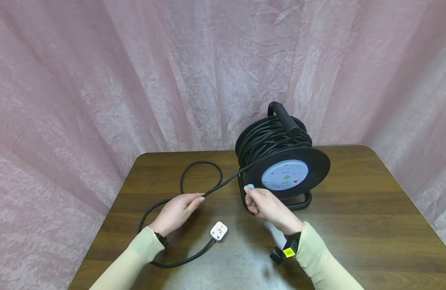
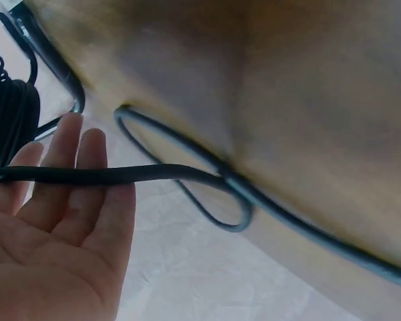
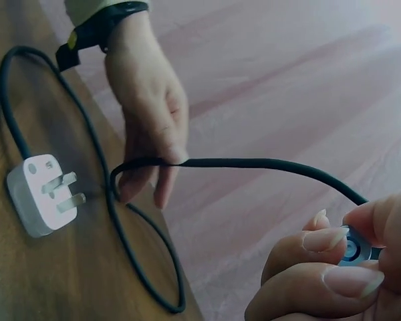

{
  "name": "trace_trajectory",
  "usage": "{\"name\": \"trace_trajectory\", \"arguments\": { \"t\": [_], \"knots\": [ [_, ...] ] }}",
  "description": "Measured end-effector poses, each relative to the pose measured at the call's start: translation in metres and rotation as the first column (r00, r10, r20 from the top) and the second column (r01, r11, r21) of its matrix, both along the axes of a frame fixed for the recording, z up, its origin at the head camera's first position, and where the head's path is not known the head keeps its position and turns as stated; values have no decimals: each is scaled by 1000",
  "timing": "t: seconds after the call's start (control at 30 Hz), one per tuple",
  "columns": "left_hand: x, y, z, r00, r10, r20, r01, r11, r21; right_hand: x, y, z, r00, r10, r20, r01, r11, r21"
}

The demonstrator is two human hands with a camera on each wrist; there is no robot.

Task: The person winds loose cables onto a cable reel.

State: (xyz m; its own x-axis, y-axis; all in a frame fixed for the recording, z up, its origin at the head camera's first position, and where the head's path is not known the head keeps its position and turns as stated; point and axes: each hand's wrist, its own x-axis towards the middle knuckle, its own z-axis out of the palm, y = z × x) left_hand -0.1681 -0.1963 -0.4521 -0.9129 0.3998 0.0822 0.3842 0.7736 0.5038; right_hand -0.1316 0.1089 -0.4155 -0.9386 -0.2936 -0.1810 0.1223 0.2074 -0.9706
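My left hand (image 1: 177,211) holds a black cable (image 1: 228,180) between thumb and fingers; in the left wrist view the cable (image 2: 87,176) crosses the inside of the fingers. From there it runs taut up to a black cable reel (image 1: 320,163), wound with many turns. My right hand (image 1: 268,205) pinches a small light-blue knob (image 3: 353,249) at the near left rim of the reel's front disc. Behind the left hand, the loose cable forms a loop on the table and ends in a white plug (image 1: 218,231), pins facing up.
The reel stands on a tubular frame (image 1: 300,204) with a black carry handle (image 1: 286,119) on top and a pale blue socket panel (image 1: 285,175) in front. The wooden table (image 1: 360,225) backs onto a pink curtain (image 1: 193,72).
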Motion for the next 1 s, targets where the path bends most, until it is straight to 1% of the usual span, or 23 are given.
{"name": "trace_trajectory", "arguments": {
  "t": [0.13, 0.33, 0.43, 0.6, 0.8, 1.0],
  "knots": [
    [1, -5, -6, 1000, -11, 22, 11, 1000, 12, -1, -1, 6, 1000, 5, -12, -5, 1000, -8],
    [1, -9, -10, 999, 11, 35, -12, 1000, 24, -1, 0, 16, 1000, 1, -4, -1, 998, -70],
    [0, -8, -9, 999, 19, 37, -20, 1000, 22, -2, 1, 20, 1000, 3, 7, -2, 996, -94],
    [0, -6, -8, 999, 10, 46, -11, 1000, 17, -2, 2, 26, 1000, 15, 3, -15, 992, -124],
    [1, -7, -6, 997, -13, 79, 11, 999, 34, -3, 5, 33, 1000, 17, -19, -19, 993, -120],
    [2, -9, -7, 997, -23, 74, 20, 999, 46, -4, 9, 36, 999, 26, -35, -30, 992, -123]
  ]
}}
